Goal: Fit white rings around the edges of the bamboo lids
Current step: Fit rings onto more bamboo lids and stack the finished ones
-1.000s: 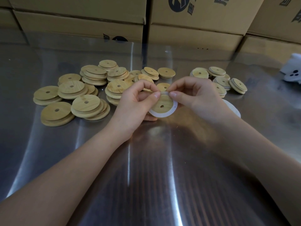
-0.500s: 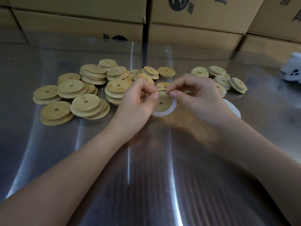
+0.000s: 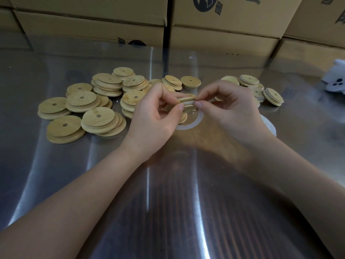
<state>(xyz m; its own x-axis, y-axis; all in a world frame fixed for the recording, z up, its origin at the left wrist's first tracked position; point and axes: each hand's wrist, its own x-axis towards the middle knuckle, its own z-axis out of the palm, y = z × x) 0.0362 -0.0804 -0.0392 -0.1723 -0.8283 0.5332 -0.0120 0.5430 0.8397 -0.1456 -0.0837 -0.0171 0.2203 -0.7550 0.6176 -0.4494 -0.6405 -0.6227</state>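
A round bamboo lid [image 3: 187, 102] with a centre hole is held edge-up above the steel table between both hands. My left hand [image 3: 156, 116] pinches its left rim with thumb and fingers. My right hand [image 3: 231, 107] pinches the right rim. A white ring [image 3: 194, 124] hangs loosely under the lid, looping down toward the table. A pile of bare bamboo lids [image 3: 97, 118] lies to the left. A smaller group of lids [image 3: 261, 90] lies behind my right hand; some of them show a pale band at the edge.
The shiny steel table [image 3: 168, 193] runs toward me. Cardboard boxes [image 3: 224, 25] wall off the back. More white rings [image 3: 269, 126] lie under my right wrist. A white object with three dark holes [image 3: 336, 81] sits at the far right edge.
The lid has tipped from face-up to nearly edge-on and risen slightly. The white ring, earlier framing the lid, now hangs below it. Both hands stayed in the same place.
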